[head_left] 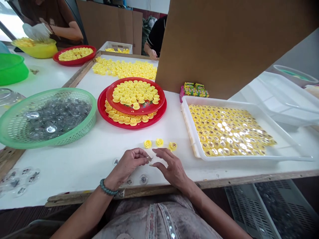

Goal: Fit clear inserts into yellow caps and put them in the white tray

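Note:
My left hand (131, 162) is curled in a pinch at the table's near edge, its fingertips closed on something small that I cannot make out. My right hand (171, 167) lies beside it with fingers bent toward the same spot. Three small yellow pieces (159, 143) lie on the white table just beyond my fingers. Clear plastic caps (143, 179) sit below my hands by the wooden edge. A white tray (286, 146) of several capped yellow pieces stands to the right. Stacked red plates (136, 109) of yellow pieces stand ahead.
A green basket (47, 116) of clear caps stands at the left. A tall cardboard sheet (224, 46) rises behind the tray. More yellow pieces (124, 68) cover the far table. Two other people work at the back beside a yellow bowl (35, 48) and a red plate (74, 54).

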A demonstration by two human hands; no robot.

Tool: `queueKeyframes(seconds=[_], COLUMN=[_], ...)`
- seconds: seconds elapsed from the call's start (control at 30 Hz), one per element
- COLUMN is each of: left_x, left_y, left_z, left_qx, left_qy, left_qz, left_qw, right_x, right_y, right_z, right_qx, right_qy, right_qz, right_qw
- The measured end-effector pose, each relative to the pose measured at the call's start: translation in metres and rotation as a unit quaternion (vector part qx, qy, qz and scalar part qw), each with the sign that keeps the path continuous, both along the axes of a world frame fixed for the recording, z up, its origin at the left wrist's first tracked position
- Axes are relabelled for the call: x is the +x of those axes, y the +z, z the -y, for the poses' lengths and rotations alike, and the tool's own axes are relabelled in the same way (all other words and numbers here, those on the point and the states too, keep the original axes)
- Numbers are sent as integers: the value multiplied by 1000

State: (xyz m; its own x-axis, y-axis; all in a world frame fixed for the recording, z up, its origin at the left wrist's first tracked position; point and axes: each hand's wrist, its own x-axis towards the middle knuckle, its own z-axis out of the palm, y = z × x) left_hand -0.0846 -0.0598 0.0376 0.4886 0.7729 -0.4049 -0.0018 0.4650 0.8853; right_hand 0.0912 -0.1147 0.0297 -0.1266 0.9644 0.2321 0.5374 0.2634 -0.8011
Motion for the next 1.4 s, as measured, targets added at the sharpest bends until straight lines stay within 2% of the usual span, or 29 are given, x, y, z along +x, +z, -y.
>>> queueKeyframes(seconds=[0.07, 0.13, 0.3, 0.33, 0.4, 0.47, 0.57, 0.67, 0.77, 0.83, 0.9, 1.07, 1.17, 1.4], left_x=[-1, 0, 4, 4, 7, 11, 18, 21, 18, 14, 10, 8, 9, 9], left_y=[0, -1, -6, -7, -8, -9, -12, -16, -18, -18, -18, -24, -29, -33], left_z=[-2, -3, -2, -3, -6, -12, -27, -37, -38, -33, -26, -19, -20, -24], left_qx=[-16, -34, -49, -26, 72, 210, 365, 424, 451, 459, 446, 327, 262, 213], left_qy=[-49, -65, -45, -36, -4, 24, 19, -47, -131, -168, -180, -155, -136, -116], left_qz=[-6, -8, 0, -19, -94, -198, -324, -378, -355, -310, -266, -181, -120, -87], left_qw=[999, 997, 998, 999, 993, 957, 872, 822, 808, 816, 835, 915, 948, 966], right_x=[4, 5, 0, 0, 1, 5, 10, 14, 15, 16, 16, 12, 11, 7], right_y=[7, 11, 5, 2, -3, -8, -11, -12, -14, -14, -13, -9, -8, -9], right_z=[0, -1, 0, 1, 1, 1, -1, 0, 3, 5, 3, -11, -17, -21], right_qx=[18, 19, 20, 23, 26, 23, 11, 4, 6, 0, -11, -14, -17, -36], right_qy=[100, 144, 109, 89, 34, -20, -57, -65, -57, -45, -29, 50, 90, 73], right_qz=[64, 112, 156, 152, 139, 133, 133, 119, 96, 85, 87, 105, 120, 203], right_qw=[993, 983, 982, 984, 989, 991, 989, 991, 994, 995, 996, 993, 989, 976])
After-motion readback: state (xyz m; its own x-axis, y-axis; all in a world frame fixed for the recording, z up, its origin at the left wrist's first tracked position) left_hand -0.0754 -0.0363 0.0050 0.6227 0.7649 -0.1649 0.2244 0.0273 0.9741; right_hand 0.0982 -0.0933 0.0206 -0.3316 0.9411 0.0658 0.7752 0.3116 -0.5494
